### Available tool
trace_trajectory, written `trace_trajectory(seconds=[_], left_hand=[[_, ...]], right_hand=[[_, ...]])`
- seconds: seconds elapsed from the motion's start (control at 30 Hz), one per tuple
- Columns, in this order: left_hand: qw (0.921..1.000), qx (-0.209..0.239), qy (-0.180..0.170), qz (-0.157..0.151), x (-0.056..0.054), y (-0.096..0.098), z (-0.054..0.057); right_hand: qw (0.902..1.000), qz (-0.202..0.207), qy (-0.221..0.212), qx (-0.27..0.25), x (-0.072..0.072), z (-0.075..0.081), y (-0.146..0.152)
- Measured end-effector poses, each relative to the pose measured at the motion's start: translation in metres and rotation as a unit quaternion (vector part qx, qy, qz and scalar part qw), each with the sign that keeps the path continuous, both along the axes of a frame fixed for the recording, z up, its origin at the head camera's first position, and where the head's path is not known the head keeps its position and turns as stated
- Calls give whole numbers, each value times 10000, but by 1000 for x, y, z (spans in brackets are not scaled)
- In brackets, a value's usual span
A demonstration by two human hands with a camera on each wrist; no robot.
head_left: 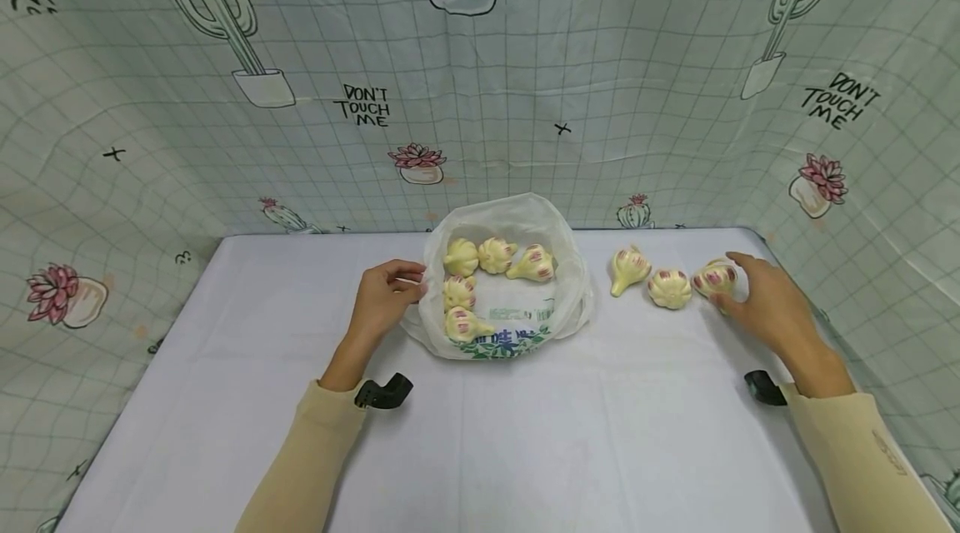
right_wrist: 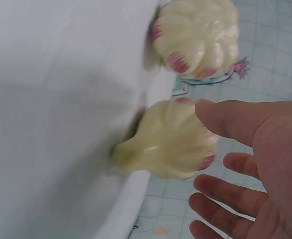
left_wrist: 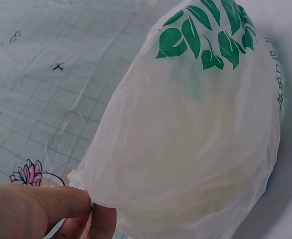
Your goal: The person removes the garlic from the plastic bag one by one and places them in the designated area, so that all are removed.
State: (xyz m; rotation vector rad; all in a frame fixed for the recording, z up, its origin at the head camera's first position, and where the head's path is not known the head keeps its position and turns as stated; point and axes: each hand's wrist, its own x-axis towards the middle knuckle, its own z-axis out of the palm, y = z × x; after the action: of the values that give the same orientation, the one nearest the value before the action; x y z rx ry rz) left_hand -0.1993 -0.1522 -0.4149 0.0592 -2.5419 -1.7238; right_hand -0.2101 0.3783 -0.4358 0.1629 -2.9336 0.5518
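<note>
A white translucent plastic bag (head_left: 536, 212) stands with its mouth wide on the table, green leaf prints on its side. Several garlic bulbs (head_left: 533, 264) lie inside it. My left hand (head_left: 382, 300) pinches the bag's left rim between thumb and fingers; in the left wrist view the plastic (left_wrist: 186, 134) bulges beyond the fingertips. At the right, my right hand (head_left: 772, 308) reaches around a garlic bulb (right_wrist: 168, 139), thumb and fingers spread apart. The thumb overlaps the bulb in the right wrist view, while the other fingers extend beside it.
Two more loose bulbs lie left of the right hand: a middle bulb (head_left: 670, 289) and a long-necked bulb (head_left: 628, 269). A white cloth covers the table (head_left: 525, 450). Behind it hangs a checked curtain (head_left: 510, 83) with cactus prints, close to the back edge.
</note>
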Motion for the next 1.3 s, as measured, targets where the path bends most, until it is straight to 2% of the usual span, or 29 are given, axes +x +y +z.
trace_trajectory(seconds=[0.43, 0.57, 0.8, 1.07, 1.3], left_hand=[[10000, 93, 14, -26, 1, 0, 0], [10000, 89, 31, -32, 1, 0, -1], [9999, 114, 34, -65, 0, 1, 0], [9999, 113, -46, -61, 0, 2, -1], [9999, 89, -46, -61, 0, 2, 0]], right_hand=[[9973, 211, 699, -15, 21, 25, -53], [9940, 439, 992, -99, 27, 26, -72], [9813, 1052, 1598, -228, 34, 24, -103], [9720, 1568, 1736, -212, 36, 20, -133], [9713, 1830, 1513, -167, 37, 20, -157]])
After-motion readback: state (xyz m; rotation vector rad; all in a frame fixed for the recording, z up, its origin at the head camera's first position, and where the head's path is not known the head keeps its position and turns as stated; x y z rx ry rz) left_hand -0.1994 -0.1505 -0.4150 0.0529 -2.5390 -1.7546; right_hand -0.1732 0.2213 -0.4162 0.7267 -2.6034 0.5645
